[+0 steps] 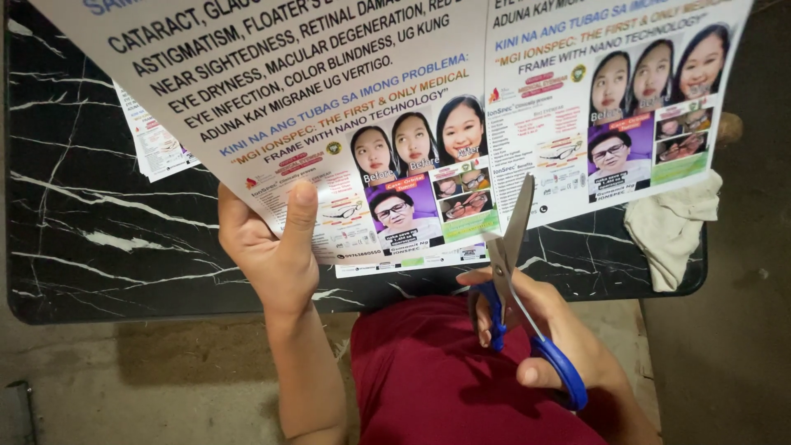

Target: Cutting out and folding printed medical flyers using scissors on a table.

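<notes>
My left hand (276, 247) pinches the lower left edge of a large printed paper sheet (329, 107) with two side-by-side flyers on it, held up over the table. My right hand (548, 330) grips blue-handled scissors (515, 280). Their blades are partly apart and point up at the sheet's bottom edge, in the gap between the two flyers. The sheet hides much of the table behind it.
A black marble-patterned table (99, 239) lies under the sheet. Another printed leaflet (152, 144) rests on it at the left. A pale cloth (671, 227) hangs over its right edge. My red-clothed lap (428, 379) and a concrete floor (165, 387) show below.
</notes>
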